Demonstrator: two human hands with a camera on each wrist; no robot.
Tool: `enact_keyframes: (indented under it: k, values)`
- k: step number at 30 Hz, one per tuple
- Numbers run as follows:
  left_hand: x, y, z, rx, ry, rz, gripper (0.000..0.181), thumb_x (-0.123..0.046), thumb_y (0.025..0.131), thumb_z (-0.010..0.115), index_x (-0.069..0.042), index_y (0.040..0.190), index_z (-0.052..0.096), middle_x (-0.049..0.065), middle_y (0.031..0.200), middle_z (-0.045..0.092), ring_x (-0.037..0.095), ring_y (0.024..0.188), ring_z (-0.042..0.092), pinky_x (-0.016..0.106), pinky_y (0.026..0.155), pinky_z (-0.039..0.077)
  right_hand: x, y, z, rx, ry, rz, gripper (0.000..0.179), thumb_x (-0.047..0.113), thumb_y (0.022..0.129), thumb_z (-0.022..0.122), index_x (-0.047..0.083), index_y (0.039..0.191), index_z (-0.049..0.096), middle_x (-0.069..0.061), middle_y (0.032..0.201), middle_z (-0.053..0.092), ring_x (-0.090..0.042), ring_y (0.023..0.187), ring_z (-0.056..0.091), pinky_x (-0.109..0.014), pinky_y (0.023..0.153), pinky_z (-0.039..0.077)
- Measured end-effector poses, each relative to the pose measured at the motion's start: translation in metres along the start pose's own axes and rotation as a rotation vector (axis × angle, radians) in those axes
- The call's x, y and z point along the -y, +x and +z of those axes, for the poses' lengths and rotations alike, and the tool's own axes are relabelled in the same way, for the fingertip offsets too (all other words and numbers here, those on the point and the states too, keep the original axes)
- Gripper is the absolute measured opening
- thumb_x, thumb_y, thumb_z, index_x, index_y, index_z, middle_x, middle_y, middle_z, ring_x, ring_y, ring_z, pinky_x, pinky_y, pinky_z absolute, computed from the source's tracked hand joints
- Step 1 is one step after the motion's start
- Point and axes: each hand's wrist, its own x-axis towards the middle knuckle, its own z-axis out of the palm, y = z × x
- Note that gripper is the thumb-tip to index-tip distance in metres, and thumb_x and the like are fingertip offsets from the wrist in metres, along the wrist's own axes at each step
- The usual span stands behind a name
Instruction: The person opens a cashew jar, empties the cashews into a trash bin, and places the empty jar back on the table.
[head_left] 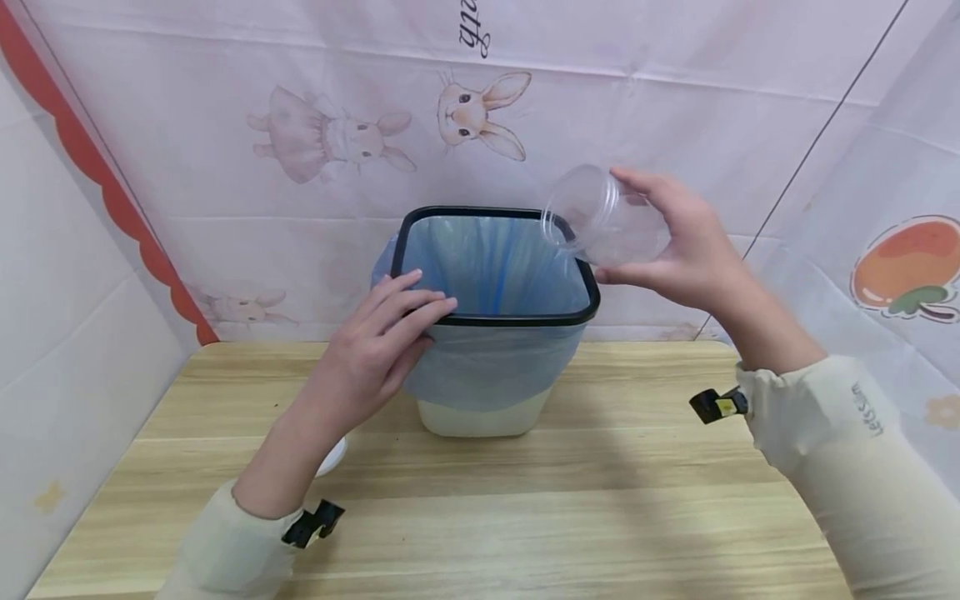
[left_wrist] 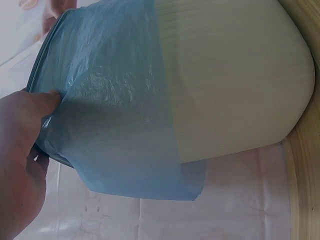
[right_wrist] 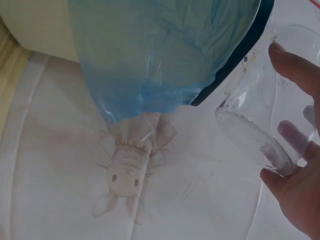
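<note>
A pale trash can [head_left: 483,419] with a black rim [head_left: 517,320] stands upright, lined with a blue plastic bag [head_left: 495,362] folded down over its outside. My left hand [head_left: 375,337] grips the rim at the near left corner, with the fingers over the top and the thumb [left_wrist: 50,101] against the bag outside. At the right side of the can, my right hand [head_left: 686,242] holds a clear plastic jar [head_left: 622,225] between thumb and fingers. The jar lies tipped on its side, its open mouth facing left and overlapping the rim in the head view. Nothing shows inside it.
A white round lid [head_left: 332,457] lies on the wood-grain table [head_left: 480,517], partly hidden by my left forearm. Behind the can rises a pale wall covering [head_left: 300,242] printed with rabbits. More covered wall stands at the left and right.
</note>
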Motion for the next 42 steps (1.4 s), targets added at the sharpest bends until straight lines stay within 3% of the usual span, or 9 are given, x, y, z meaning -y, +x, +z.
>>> enact_keyframes:
  k: [4,7,13,18,22,28,35,42]
  values:
    - [0.000,0.000,0.000,-0.007,-0.005,0.002,0.047,0.004,0.090,0.068,-0.010,0.134,0.063,0.010,0.130,0.062,0.033,0.140,0.043,0.061,0.112,0.033,0.000,-0.005,0.004,-0.028,0.124,0.109,0.106,0.011,0.059,0.097,0.032,0.149,0.046,-0.002,0.137,0.058,-0.023,0.126,0.055,-0.032,0.100,0.043]
    - [-0.001,0.000,0.000,-0.017,-0.009,0.010,0.048,0.006,0.088,0.068,-0.010,0.133,0.063,0.010,0.129,0.062,0.034,0.139,0.044,0.062,0.111,0.034,0.004,-0.009,0.006,-0.035,0.204,0.167,0.106,0.004,0.060,0.095,0.029,0.150,0.044,-0.003,0.138,0.056,-0.027,0.130,0.054,-0.033,0.104,0.043]
    - [0.000,0.001,0.000,-0.019,-0.017,0.012,0.049,0.006,0.088,0.069,-0.010,0.134,0.062,0.010,0.129,0.062,0.034,0.139,0.044,0.062,0.112,0.033,0.006,-0.019,0.008,-0.063,0.310,0.233,0.103,0.000,0.069,0.088,0.029,0.153,0.036,-0.007,0.142,0.051,-0.025,0.129,0.055,-0.029,0.096,0.049]
    - [0.000,0.001,-0.001,-0.014,-0.015,0.008,0.049,0.006,0.088,0.068,-0.010,0.134,0.062,0.010,0.130,0.062,0.034,0.140,0.044,0.062,0.112,0.032,-0.009,-0.029,0.014,-0.095,0.415,0.245,0.106,-0.001,0.070,0.087,0.033,0.154,0.031,-0.007,0.146,0.048,-0.026,0.132,0.053,-0.045,0.110,0.041]
    - [0.000,0.002,-0.001,-0.015,-0.018,0.009,0.050,0.006,0.088,0.068,-0.011,0.135,0.062,0.010,0.129,0.062,0.035,0.139,0.044,0.063,0.111,0.032,-0.016,-0.038,0.019,-0.122,0.493,0.250,0.105,-0.004,0.071,0.085,0.032,0.154,0.030,-0.008,0.147,0.047,-0.030,0.133,0.050,-0.052,0.113,0.036]
    - [0.000,0.003,-0.002,-0.017,-0.023,0.011,0.051,0.007,0.088,0.069,-0.010,0.135,0.062,0.010,0.129,0.062,0.039,0.136,0.046,0.063,0.111,0.032,-0.017,-0.055,0.026,-0.179,0.632,0.251,0.101,-0.010,0.072,0.081,0.023,0.153,0.031,-0.011,0.144,0.047,-0.028,0.132,0.050,-0.042,0.114,0.037]
    - [0.000,0.003,-0.002,-0.009,-0.027,0.006,0.050,0.006,0.089,0.068,-0.010,0.136,0.061,0.011,0.130,0.061,0.038,0.137,0.045,0.062,0.112,0.032,-0.019,-0.082,0.035,-0.205,0.634,0.308,0.097,-0.009,0.076,0.078,0.021,0.154,0.029,-0.009,0.139,0.047,-0.022,0.132,0.047,-0.032,0.114,0.037]
    - [0.000,0.003,-0.003,-0.012,-0.026,0.008,0.051,0.007,0.088,0.069,-0.010,0.136,0.062,0.011,0.130,0.061,0.038,0.137,0.045,0.061,0.112,0.033,-0.025,-0.109,0.048,-0.227,0.727,0.352,0.094,-0.013,0.078,0.074,0.017,0.153,0.026,-0.010,0.140,0.045,-0.022,0.134,0.046,-0.022,0.111,0.037]
